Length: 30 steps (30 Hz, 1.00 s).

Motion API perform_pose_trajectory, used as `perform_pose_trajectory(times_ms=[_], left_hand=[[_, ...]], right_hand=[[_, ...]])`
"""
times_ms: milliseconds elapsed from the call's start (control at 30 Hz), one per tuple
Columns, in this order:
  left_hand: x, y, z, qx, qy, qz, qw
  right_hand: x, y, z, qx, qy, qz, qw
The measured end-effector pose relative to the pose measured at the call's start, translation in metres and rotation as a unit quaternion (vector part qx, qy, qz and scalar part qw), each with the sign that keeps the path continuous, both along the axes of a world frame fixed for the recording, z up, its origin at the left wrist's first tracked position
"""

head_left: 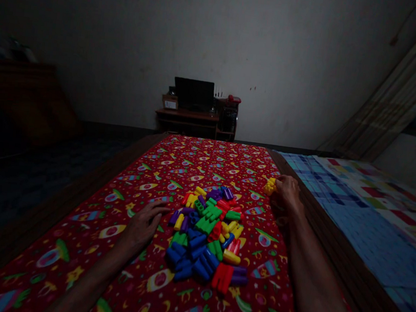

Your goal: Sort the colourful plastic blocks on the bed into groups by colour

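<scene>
A heap of plastic toy building blocks [207, 224] in blue, green, red, yellow and purple lies in the middle of a red patterned cloth. My left hand [144, 224] rests on the cloth just left of the heap. Its fingers are stretched out toward a purple block [174, 217], and nothing is in them. Over at the cloth's right edge, my right hand [287, 189] has its fingers closed on a yellow toy block [270, 186], apart from the heap. Part of that block is hidden by the fingertips.
The red cloth [109, 259] covers a long surface with brown edges. To the right lies a bed with a blue and patchwork cover [351, 199]. A desk [185, 117] with a dark monitor [194, 94] stands against the far wall. A wooden cabinet [25, 101] is at the left.
</scene>
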<state>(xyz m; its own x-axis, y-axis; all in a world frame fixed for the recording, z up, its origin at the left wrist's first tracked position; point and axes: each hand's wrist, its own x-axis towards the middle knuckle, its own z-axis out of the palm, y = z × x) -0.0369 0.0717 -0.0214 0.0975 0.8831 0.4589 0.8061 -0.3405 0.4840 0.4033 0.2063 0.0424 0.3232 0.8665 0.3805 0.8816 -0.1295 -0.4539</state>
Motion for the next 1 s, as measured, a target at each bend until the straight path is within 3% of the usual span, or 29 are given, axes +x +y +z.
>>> perform_pose_trajectory(times_ms=[100,167,233,300,367,467,567,633,733,867,1000], left_hand=[[0.001,-0.001,0.001,-0.001,0.001,0.002,1.000],[0.001,-0.001,0.001,-0.001,0.003,0.002,1.000],[0.001,-0.001,0.001,-0.002,0.002,0.003,1.000],[0.002,-0.002,0.000,-0.004,0.000,0.004,1.000],[0.002,-0.002,0.000,-0.006,-0.003,0.006,1.000],[0.001,-0.001,-0.001,-0.007,-0.008,0.006,1.000],[0.000,-0.001,-0.003,-0.004,-0.011,0.002,1.000],[0.000,-0.001,-0.004,0.001,-0.013,0.001,1.000],[0.000,-0.001,-0.005,0.006,-0.015,0.003,1.000],[0.001,0.000,-0.004,-0.002,-0.012,0.005,1.000],[0.000,0.001,-0.004,0.000,-0.008,0.005,1.000]], right_hand=[[-0.011,0.002,0.009,0.050,0.013,0.025,0.998],[-0.034,0.001,0.017,0.077,0.034,0.088,0.993],[-0.069,-0.005,0.021,0.069,0.063,0.208,0.974],[-0.110,-0.015,0.020,0.027,0.085,0.351,0.932],[-0.150,-0.026,0.015,0.008,0.069,0.445,0.893],[-0.195,-0.035,0.009,-0.049,-0.008,0.507,0.860],[-0.215,-0.030,0.010,-0.122,-0.056,0.519,0.844],[-0.213,-0.024,0.012,-0.115,-0.038,0.505,0.855],[-0.186,-0.015,0.014,-0.040,0.048,0.440,0.896],[-0.114,-0.011,0.015,0.049,0.142,0.310,0.939],[-0.040,-0.017,0.009,0.074,0.137,0.167,0.974]])
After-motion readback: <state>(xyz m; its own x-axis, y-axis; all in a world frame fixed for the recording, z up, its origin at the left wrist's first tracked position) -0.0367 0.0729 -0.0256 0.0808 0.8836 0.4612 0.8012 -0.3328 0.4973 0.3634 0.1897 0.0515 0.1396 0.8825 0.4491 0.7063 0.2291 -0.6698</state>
